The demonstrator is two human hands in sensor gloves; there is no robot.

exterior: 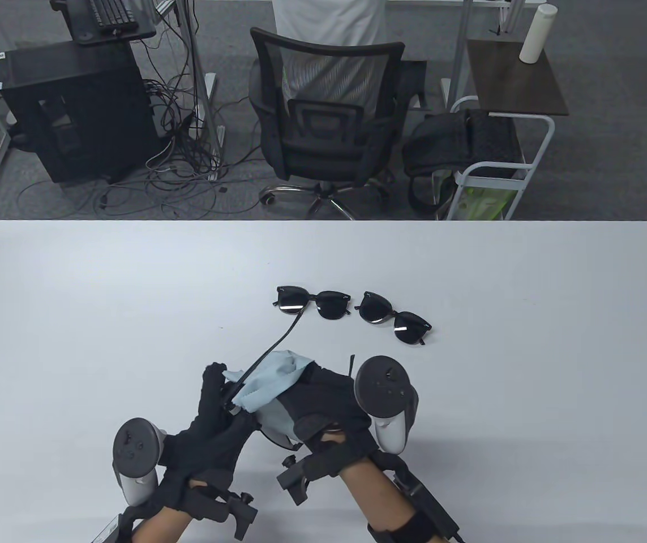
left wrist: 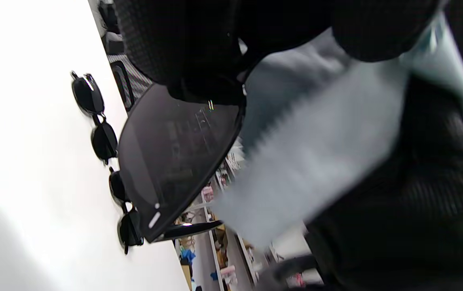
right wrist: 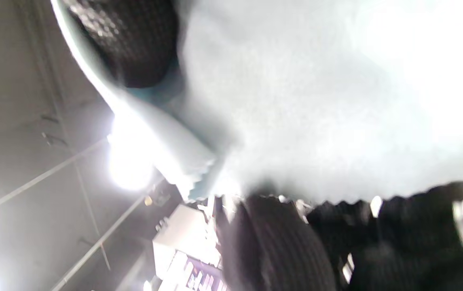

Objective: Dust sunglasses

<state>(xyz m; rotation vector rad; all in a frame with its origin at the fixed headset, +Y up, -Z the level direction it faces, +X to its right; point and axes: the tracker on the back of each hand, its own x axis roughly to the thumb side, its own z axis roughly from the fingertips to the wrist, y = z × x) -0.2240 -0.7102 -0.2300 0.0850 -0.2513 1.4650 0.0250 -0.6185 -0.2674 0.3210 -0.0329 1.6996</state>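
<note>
- Table view: the left hand grips a pair of held sunglasses above the white worktop, one temple arm sticking out toward the far side. The right hand, just beside it, pinches a light blue cloth against the frame. Two more pairs, the middle sunglasses and the right sunglasses, lie side by side farther out, well apart from both hands.
- Left wrist view: gloved fingers clamp the top edge of a dark lens; the cloth sits right beside it.
- Right wrist view: the cloth fills most of the frame, blurred, with gloved fingers curled round it.
</note>
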